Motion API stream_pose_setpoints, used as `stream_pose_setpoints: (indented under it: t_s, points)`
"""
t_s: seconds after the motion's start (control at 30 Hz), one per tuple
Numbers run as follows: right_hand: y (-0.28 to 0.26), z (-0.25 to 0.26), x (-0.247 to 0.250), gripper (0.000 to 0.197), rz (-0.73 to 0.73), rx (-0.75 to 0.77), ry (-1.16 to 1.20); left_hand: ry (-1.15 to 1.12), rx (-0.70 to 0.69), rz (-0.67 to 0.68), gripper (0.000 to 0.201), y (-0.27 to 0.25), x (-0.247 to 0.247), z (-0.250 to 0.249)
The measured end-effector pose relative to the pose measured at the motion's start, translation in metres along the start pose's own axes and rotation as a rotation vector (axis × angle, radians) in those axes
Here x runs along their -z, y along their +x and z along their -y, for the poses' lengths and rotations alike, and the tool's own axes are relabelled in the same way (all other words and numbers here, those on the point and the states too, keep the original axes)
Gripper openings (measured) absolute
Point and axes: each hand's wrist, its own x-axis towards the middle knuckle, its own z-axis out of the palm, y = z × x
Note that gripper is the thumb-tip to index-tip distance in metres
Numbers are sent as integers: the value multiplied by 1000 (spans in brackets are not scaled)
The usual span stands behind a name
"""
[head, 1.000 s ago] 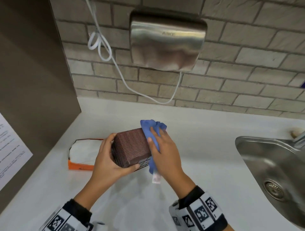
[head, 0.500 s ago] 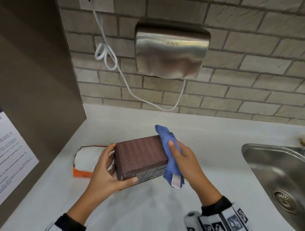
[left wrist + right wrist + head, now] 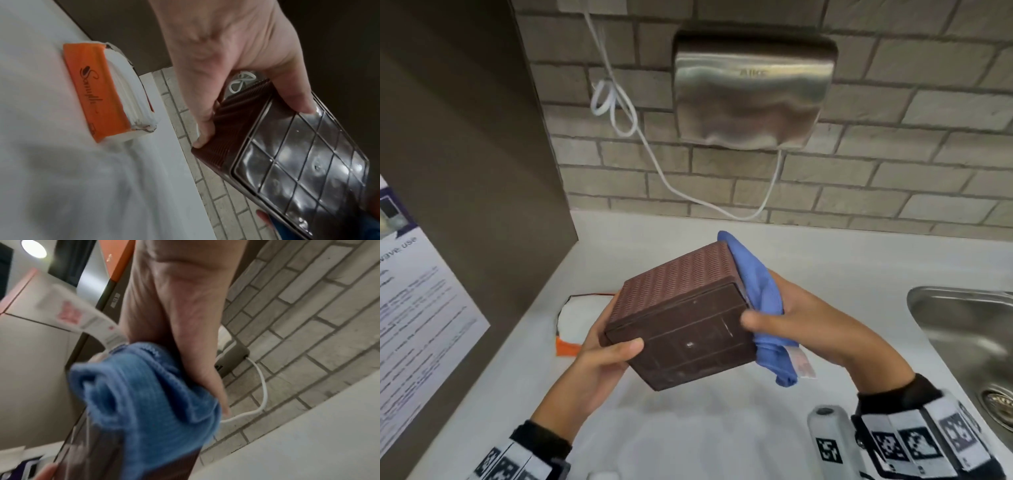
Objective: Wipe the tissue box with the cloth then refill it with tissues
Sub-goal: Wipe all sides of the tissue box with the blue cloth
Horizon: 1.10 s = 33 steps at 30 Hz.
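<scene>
In the centre of the head view the brown tissue box (image 3: 681,318) is held up off the white counter (image 3: 722,442), tilted so its smooth gridded underside faces the camera and its ribbed side faces up. The left hand (image 3: 599,363) grips its left end, thumb curled onto the underside and fingers wrapped round the far ribbed side; the left wrist view shows the same clasp, thumb tip on the glossy grid. The right hand (image 3: 801,325) presses the blue cloth (image 3: 760,308) against the box's right end, thumb hooked over the near edge and fingers behind the fabric, so the cloth is pinched between palm and box. A white care label (image 3: 803,365) dangles from the cloth's lower end.

Partly hidden behind the box and left hand, at centre left, lies the open orange pack of tissues (image 3: 575,322) on the counter near the brown side panel (image 3: 465,171); the left wrist view shows it whole, white sheets stacked inside. A printed notice (image 3: 417,308) hangs on that panel at the left edge. On the brick wall (image 3: 893,171) above is a steel hand dryer (image 3: 753,92), its white cable (image 3: 647,144) looping down. A steel sink (image 3: 969,342) sits at the right edge.
</scene>
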Motion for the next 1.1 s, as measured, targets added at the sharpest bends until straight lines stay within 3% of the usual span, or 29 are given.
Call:
stream_pose_setpoints:
  t_s: [0.07, 0.13, 0.23, 0.3, 0.4, 0.5, 0.6, 0.73, 0.8, 0.9, 1.0, 1.1]
  points:
    - [3, 3, 0, 85, 12, 39, -59, -20, 15, 21, 67, -1, 2, 1]
    - [7, 4, 0, 92, -66, 31, -96, 34, 70, 37, 79, -1, 6, 0]
    - [10, 4, -2, 113, -121, -47, -310, 323, 134, 94, 126, 2, 13, -6]
    - [13, 3, -5, 121, -132, -75, -516, 562, 143, 117, 139, 7, 9, -12]
    - [17, 0, -12, 124, -93, -42, -675, 843, 73, 239, 138, 18, -14, -19]
    - [19, -1, -17, 123, -45, -14, -702, 918, 65, 285, 128, 31, -29, -20]
    - [20, 1, -15, 111, -11, -2, -586, 914, -17, 202, 115, 36, -34, -20]
    - [18, -2, -4, 46, -69, 87, -378, 772, 4, 138, 101, 33, -33, -15]
    - [20, -8, -2, 28, -179, 98, -367, 727, 30, 99, 102, 32, -35, -10]
    - [18, -9, -1, 16, -422, 47, -208, 697, 48, 32, 97, 32, -38, -6]
    - [10, 4, -9, 15, -618, 120, -253, 687, 51, -46, 102, 33, -39, -1]
    - [12, 5, -54, 36, -555, 228, -497, 683, -5, -100, 92, 35, -49, 4]
